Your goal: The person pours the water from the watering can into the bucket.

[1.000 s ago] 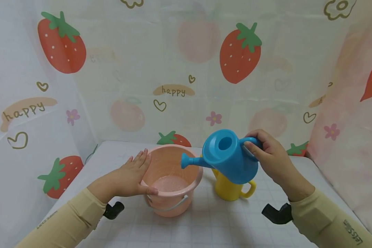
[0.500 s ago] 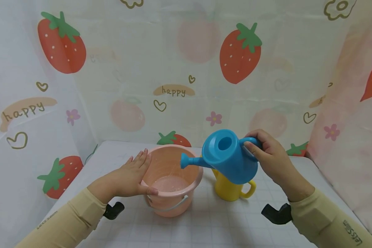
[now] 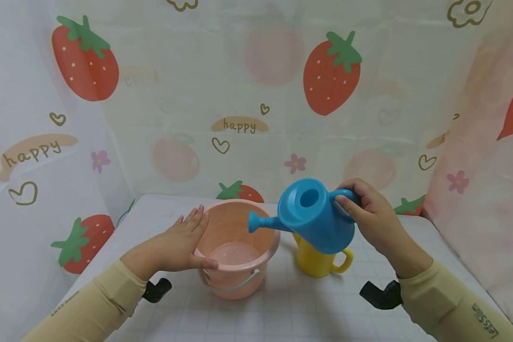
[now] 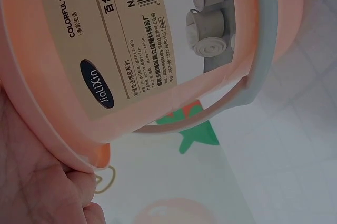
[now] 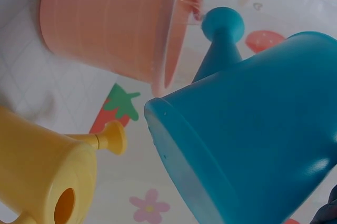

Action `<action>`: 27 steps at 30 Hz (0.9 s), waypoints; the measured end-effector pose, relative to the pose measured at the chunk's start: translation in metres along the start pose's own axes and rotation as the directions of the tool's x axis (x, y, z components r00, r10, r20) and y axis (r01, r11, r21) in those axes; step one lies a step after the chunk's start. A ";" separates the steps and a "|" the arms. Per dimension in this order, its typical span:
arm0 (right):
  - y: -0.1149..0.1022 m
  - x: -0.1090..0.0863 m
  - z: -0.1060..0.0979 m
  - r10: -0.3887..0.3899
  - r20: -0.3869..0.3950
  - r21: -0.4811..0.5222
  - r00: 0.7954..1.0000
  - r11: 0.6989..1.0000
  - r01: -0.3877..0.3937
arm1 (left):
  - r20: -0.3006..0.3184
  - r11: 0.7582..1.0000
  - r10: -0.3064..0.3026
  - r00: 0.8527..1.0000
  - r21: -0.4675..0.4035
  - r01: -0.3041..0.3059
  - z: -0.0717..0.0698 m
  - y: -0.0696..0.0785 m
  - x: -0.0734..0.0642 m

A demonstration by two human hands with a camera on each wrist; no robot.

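Note:
A pink bucket (image 3: 239,280) stands on the table. My left hand (image 3: 173,242) rests on its left rim, fingers extended and thumb over the front edge. By its handle, my right hand (image 3: 374,216) grips a blue watering can (image 3: 320,228), raised and tilted with its spout head (image 3: 254,222) over the bucket's right side. Fine streaks fall from the spout into the bucket, where the bottom glistens. Behind and below the blue can stands a yellow watering can (image 3: 316,261), partly hidden in the head view. The left wrist view shows a printed label (image 4: 121,39) on the bucket.
The table (image 3: 290,313) has a white gridded cover. Sheets with printed strawberries (image 3: 331,76) hang at the back and both sides. A white wire handle (image 3: 239,284) hangs down the bucket's front. Black camera mounts (image 3: 382,294) sit on both wrists.
The blue watering can and my right hand have shifted very slightly left. My left hand and the bucket hold still.

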State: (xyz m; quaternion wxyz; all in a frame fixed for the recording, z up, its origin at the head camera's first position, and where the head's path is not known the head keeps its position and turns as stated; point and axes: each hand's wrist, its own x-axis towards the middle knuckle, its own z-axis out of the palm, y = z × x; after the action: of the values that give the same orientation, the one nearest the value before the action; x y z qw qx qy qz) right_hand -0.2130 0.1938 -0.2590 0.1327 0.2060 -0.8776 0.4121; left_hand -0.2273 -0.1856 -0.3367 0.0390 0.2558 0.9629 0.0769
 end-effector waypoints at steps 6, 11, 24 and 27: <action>0.000 0.000 0.000 -0.007 -0.004 -0.003 1.000 1.000 0.007 | -0.009 1.000 0.012 1.000 -0.001 -0.012 0.000 -0.001 0.000; 0.001 0.000 0.000 -0.015 -0.005 0.000 1.000 1.000 0.015 | -0.011 1.000 0.020 1.000 0.000 -0.020 0.001 -0.001 0.000; 0.001 -0.001 0.000 -0.018 0.000 0.000 1.000 1.000 0.018 | -0.002 1.000 0.017 1.000 -0.004 -0.017 0.000 -0.001 0.000; 0.000 -0.001 0.001 -0.015 0.002 -0.003 1.000 1.000 0.015 | -0.006 1.000 0.020 1.000 -0.004 -0.020 0.000 -0.001 0.000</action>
State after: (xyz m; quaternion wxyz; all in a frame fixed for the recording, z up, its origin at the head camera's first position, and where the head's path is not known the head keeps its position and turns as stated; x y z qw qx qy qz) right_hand -0.2124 0.1938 -0.2601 0.1353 0.2126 -0.8768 0.4095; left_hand -0.2273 -0.1862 -0.3373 0.0361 0.2652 0.9602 0.0802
